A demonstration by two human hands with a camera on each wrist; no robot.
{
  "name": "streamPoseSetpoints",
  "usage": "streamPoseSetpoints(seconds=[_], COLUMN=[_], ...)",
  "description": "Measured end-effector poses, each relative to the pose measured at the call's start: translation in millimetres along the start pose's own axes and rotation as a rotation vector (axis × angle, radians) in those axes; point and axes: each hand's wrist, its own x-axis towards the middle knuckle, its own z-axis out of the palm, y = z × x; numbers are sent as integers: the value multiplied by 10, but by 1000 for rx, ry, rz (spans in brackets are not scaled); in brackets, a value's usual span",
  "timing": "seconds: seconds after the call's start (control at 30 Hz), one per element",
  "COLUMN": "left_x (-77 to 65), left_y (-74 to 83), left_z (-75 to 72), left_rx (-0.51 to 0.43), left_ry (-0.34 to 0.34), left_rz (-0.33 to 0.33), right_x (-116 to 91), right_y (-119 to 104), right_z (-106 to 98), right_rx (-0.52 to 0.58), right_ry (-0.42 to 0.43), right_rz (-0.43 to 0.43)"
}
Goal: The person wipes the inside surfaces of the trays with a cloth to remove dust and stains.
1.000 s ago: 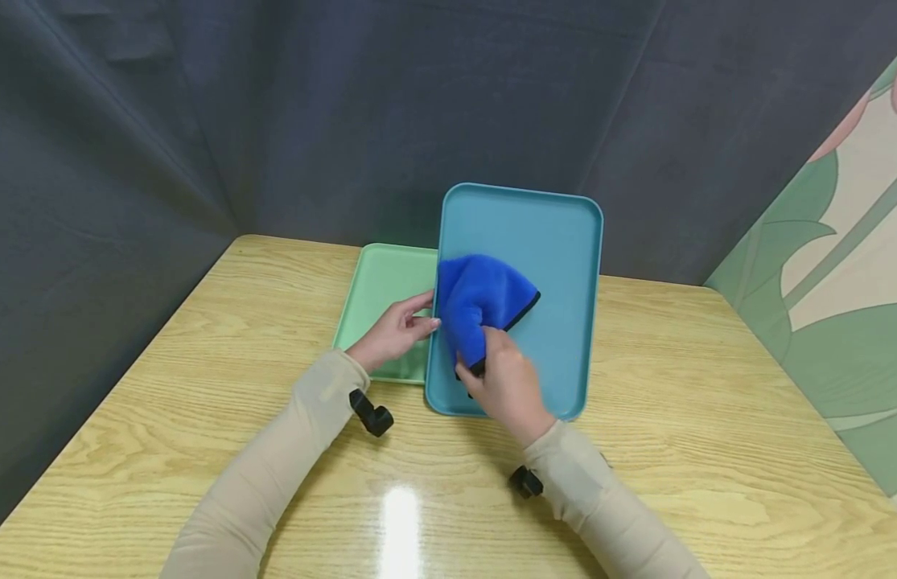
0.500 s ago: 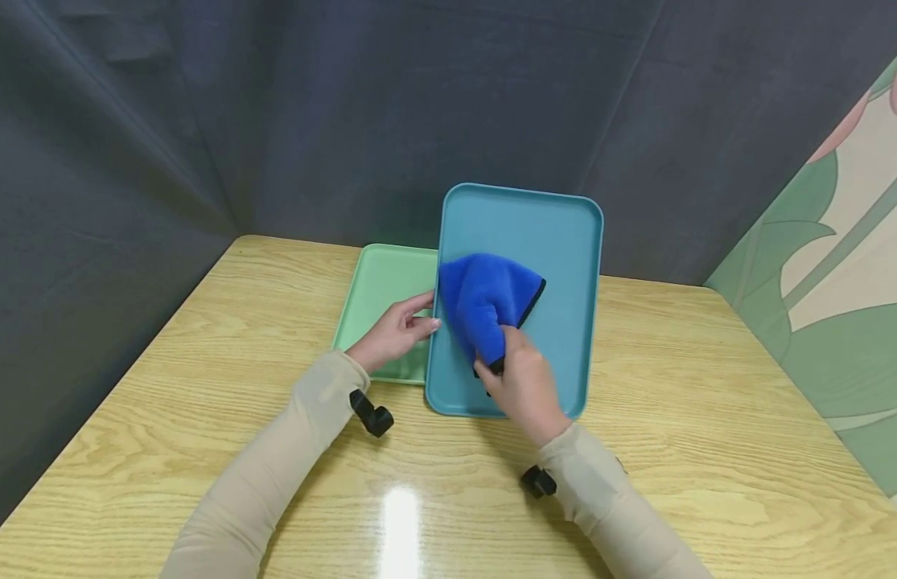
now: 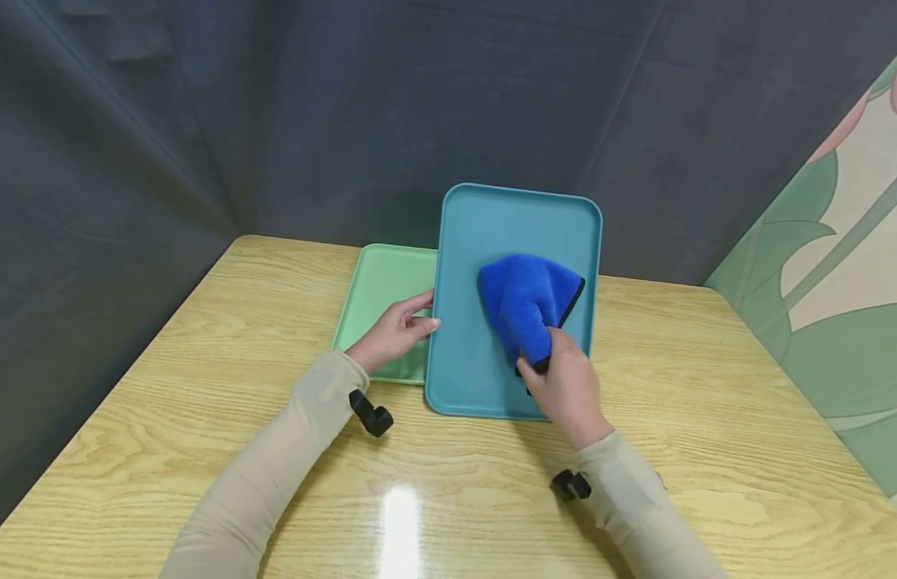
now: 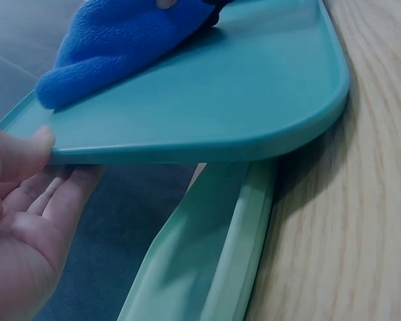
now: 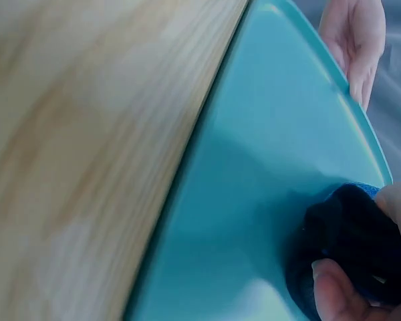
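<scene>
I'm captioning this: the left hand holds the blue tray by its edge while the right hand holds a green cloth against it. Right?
Not quite: the cloth is blue, as the head view shows. The left hand does hold the blue tray by its edge, and the right hand holds the cloth against it.

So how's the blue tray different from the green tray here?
Color: the blue tray is deeper and bluer, while the green tray is pale mint.
Pose: the blue tray is tilted up; the green tray lies flat on the table.
Handling: the left hand grips the blue tray's edge; neither hand grips the green tray.
Both have raised rims and rounded corners.
</scene>
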Motion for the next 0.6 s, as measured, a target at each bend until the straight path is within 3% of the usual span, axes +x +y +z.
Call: streamPoseSetpoints(seconds=[0.33,0.6], left_x=[6,5], left_y=[8,-14], left_z=[6,-6], left_rx=[17,25], left_ry=[4,4], left_rz=[-17,-6], right_x=[-11,-21], right_y=[194,210], right_z=[-105,-82], right_rx=[-22,-37], right_ry=[13,25], right_rz=[53,21])
